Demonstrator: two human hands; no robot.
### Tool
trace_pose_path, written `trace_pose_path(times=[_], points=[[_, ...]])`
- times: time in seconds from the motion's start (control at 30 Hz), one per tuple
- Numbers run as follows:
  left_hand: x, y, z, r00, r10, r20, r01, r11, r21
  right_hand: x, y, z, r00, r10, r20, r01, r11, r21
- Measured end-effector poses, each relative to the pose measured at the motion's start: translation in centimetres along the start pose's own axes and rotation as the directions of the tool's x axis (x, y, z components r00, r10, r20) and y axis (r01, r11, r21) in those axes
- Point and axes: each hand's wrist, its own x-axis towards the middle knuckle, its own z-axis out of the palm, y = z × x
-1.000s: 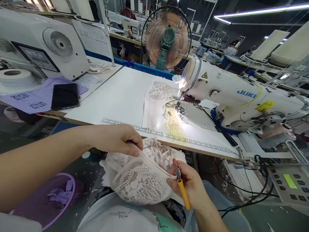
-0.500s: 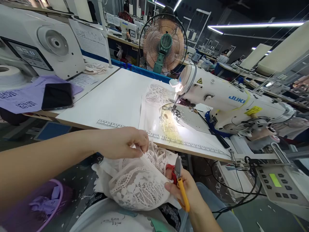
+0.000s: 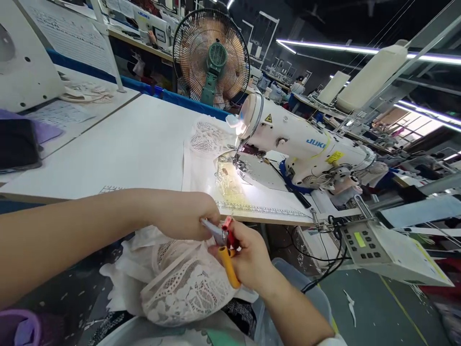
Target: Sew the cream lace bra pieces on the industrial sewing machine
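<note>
My right hand (image 3: 248, 254) is closed around scissors (image 3: 227, 257) with one orange and one red handle. Their blades point left and reach the fingers of my left hand (image 3: 190, 216). That hand is curled shut at the upper edge of a white lace bra (image 3: 194, 288), whose exact gripped part is hidden behind the fingers. The bra lies bunched on my lap, its cup rounded, with straps and soft fabric around it. Both hands are just in front of the table's edge.
A lit sewing machine (image 3: 288, 129) stands on the white table (image 3: 137, 139), with more lace fabric (image 3: 205, 139) beside its needle. A printed ruler (image 3: 266, 209) runs along the front edge. Behind stands a fan (image 3: 212, 57). A phone (image 3: 18, 144) lies left, above a purple basket (image 3: 32, 317).
My right hand has raised the scissors and turned them left, bringing the blades to my left hand's fingers. The camera view has swung right, so the machine and table appear further left.
</note>
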Motion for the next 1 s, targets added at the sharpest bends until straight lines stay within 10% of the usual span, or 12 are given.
trace_pose_path(times=[0.1,0.2,0.3,0.47,0.67,1.0], points=[[-1.9,-0.7,0.6,0.991,-0.021,-0.135,0.02,1.0,-0.008,0.3,0.3,0.7,0.995,0.096,0.014,-0.097,0.993,0.067],[-4.6,-1.8,3.2,0.841,-0.1,-0.532,0.188,0.976,0.114,0.4,0.9,0.6,0.984,0.177,0.037,-0.18,0.973,0.141],[-5.8,-3.2,6.9,0.793,-0.073,-0.605,0.241,0.95,0.201,0.3,1.2,0.4,0.98,0.191,0.054,-0.198,0.967,0.162],[-3.7,-4.2,10.7,0.736,-0.11,-0.669,0.132,0.991,-0.017,0.1,1.3,0.6,0.987,0.152,0.049,-0.158,0.972,0.172],[-2.1,-3.1,10.5,0.697,-0.254,-0.671,0.021,0.942,-0.335,-0.2,1.6,0.9,0.971,0.232,0.048,-0.237,0.948,0.213],[-1.8,-3.0,10.3,0.767,-0.317,-0.558,-0.058,0.832,-0.552,0.3,1.7,0.2,0.961,0.256,0.101,-0.275,0.921,0.275]])
